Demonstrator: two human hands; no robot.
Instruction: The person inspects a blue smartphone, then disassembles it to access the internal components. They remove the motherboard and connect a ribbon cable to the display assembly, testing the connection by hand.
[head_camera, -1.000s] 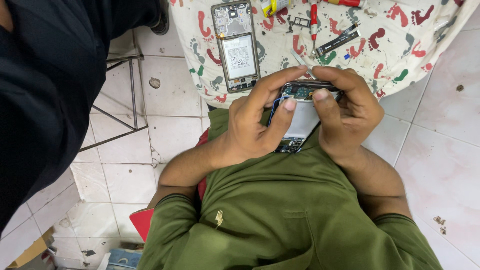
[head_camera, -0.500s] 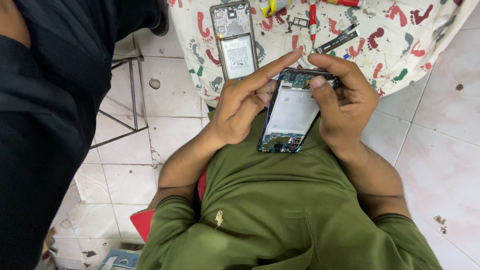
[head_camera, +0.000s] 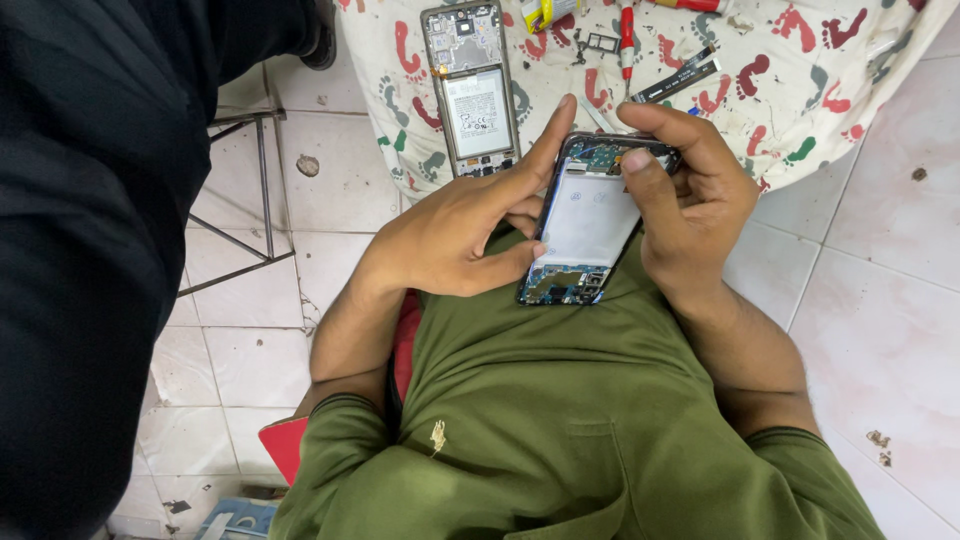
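**Inspector A:** Nearest the camera, a green shirt (head_camera: 560, 420). Above it, an opened phone (head_camera: 585, 225) with its back cover off, pale battery and circuit boards showing, held over the person's chest.

**Inspector B:** Hands?

**Inspector A:** The left hand (head_camera: 455, 235) lies against the phone's left edge, forefinger stretched up along the frame, thumb touching the lower side. The right hand (head_camera: 695, 205) is closed around the phone's right edge and top, thumb pressed on the upper part near the top board. Both hands hold the phone.

**Inspector B:** Beyond that?

**Inspector A:** A tiled floor (head_camera: 880, 300), then a cloth (head_camera: 800, 60) printed with coloured footprints. On it lies a second opened phone (head_camera: 472, 90), near the left forefinger but apart from it. Further along, a red-handled screwdriver (head_camera: 627, 30) and a dark flat strip (head_camera: 680, 80). A person in dark clothing (head_camera: 90, 250) fills the left side.
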